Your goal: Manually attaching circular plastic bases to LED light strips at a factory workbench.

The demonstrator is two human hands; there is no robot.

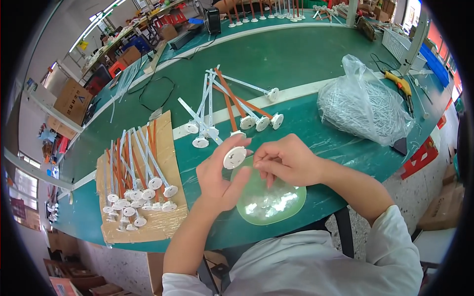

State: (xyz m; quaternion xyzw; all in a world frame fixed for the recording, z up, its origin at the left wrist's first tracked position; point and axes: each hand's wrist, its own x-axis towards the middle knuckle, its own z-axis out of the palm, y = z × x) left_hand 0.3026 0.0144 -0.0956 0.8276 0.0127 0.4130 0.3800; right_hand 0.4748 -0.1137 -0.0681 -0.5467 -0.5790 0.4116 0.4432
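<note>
My left hand is closed round a strip with a white round disc at its end. The disc's slotted face is turned toward me. Close to its right, my right hand is pinched, the fingertips pressed together. Whatever they hold, if anything, is too small to make out. Under both hands lies a shallow light-green dish with shiny, clear-looking contents. Just beyond my hands, several orange and pale strips with white disc ends lie loosely crossed on the green table.
At the left, a cardboard sheet carries many disc-ended strips. A clear bag of thin white sticks lies at the right, with a yellow-handled tool beside it. A white basket stands at the far right; a black cable loops at the left.
</note>
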